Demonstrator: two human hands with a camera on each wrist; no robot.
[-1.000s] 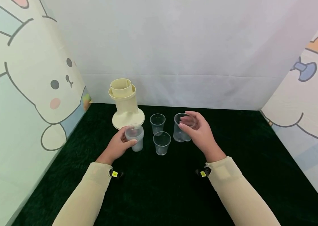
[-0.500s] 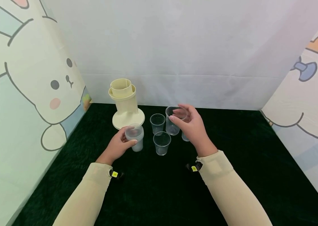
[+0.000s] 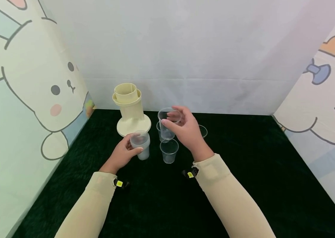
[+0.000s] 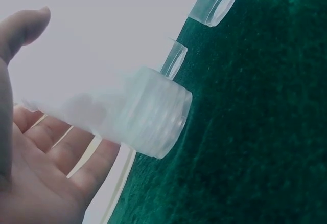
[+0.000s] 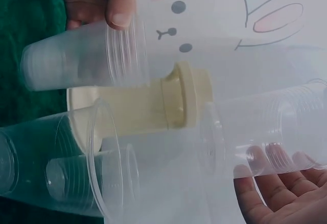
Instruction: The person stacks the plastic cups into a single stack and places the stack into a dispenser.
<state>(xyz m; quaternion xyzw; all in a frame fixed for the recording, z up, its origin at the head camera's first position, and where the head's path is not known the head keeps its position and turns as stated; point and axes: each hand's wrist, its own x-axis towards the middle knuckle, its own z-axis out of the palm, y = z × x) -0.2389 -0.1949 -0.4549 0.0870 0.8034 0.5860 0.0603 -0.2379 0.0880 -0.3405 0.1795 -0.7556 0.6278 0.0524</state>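
Observation:
My left hand point(image 3: 123, 152) grips a stack of clear plastic cups point(image 3: 140, 145), thumb on the near side and fingers round the far side. Frosted by their layers, the nested cups point(image 4: 158, 114) stand upright at the left of the group. A single clear plastic cup point(image 3: 167, 130) is held near its rim by my right hand point(image 3: 186, 129), raised over the table. It overlaps a standing far cup point(image 3: 158, 133) in the head view. Just in front stands another clear cup point(image 3: 168, 152). Behind my right hand, part of one more cup point(image 3: 204, 131) shows, the rest hidden.
A cream plastic stand point(image 3: 133, 114) with a round base and tube-like top rises behind the stack. Dark green cloth point(image 3: 244, 185) covers the table. A white backdrop point(image 3: 215, 66) and cartoon-printed side panels point(image 3: 36, 99) enclose it.
My right hand has moved left and slightly away from me with its cup, from the right side to over the far cup. The rightmost cup now shows behind it. My left hand stays put.

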